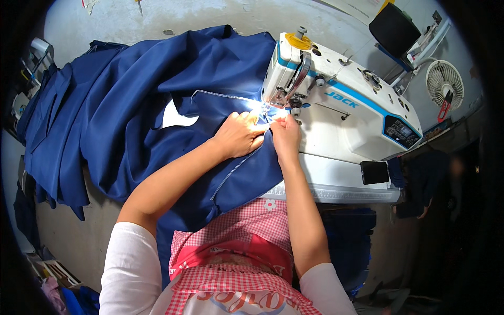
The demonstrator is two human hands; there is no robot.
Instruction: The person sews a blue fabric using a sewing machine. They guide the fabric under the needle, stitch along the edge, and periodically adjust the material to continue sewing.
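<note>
A: What do I have, biggest first?

B: The blue cloth (126, 105). From my remote seat I see its bulk heaped to the left of both hands, its long axis running roughly left to right, with a flap hanging toward the person's lap.

A: And the sewing machine (336, 86)?

B: On the right, its stitching end facing the cloth. The white table (320, 168) shows below its arm, on the near side.

A: Which hand is nearer the machine?

B: The right hand (285, 137), just beside the stitching end. The left hand (241, 132) lies a little left of it, over the cloth, knuckles up.

A: How do I read the grips?

B: On the right, I see thumb and fingertips drawn together on the cloth edge, a narrow pinch. On the left, fingers and thumb touch the cloth, but I can't tell whether they pinch it or only press.

A: And the fine lines?

B: One pale stitched edge (235, 170) slants from the hands down and left; another (226, 95) runs left beyond the left hand. I judge that any shift turns on how that nearer edge lines up with the needle area (266, 111), just ahead of the fingertips. Glare there hides the needle from me.
</note>
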